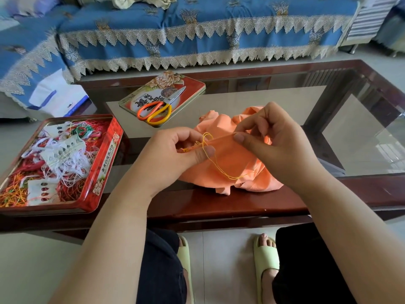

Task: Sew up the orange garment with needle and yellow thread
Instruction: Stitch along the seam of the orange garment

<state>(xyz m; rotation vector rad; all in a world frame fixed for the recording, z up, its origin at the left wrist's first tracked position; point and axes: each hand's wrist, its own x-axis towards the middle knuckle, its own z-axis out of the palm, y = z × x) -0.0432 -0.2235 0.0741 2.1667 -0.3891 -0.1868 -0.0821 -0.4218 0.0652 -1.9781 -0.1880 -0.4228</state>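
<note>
**Clerk:** Item one, the orange garment (232,163). Where did it lie?

**Keeper:** Bunched on the near edge of the glass-topped coffee table (241,202), at the centre of the view. A folded edge of it was stretched between the two hands, its long axis running from about eight o'clock up to two o'clock.

**Clerk:** The grips?

**Keeper:** Left hand (173,154) pinched shut on the lower-left end of that fold, thumb pressed over the cloth. Right hand (276,145) pinched shut on the upper-right end, thumb forward, fingers curled behind.

**Clerk:** Item two, the yellow thread (217,165)?

**Keeper:** A slack loop. It rose by the left thumb, curled once at about twelve o'clock from it, then trailed down toward five o'clock across the cloth. The seam point sat just beside the left pinch, so the left hand was the nearer; the right hand lay at two o'clock from it.

**Clerk:** The needle?

**Keeper:** Not made out. It may have been inside the right fingers; I could not tell.

**Clerk:** Condition of the garment?

**Keeper:** Plain orange weave, crumpled, soft folds, a few yellow stitches at the left end.

**Clerk:** Sundries?

**Keeper:** Scissors (156,108) on a tin lid (192,84) at eleven o'clock; an open tin of tangled threads (100,163) at nine o'clock.
</note>
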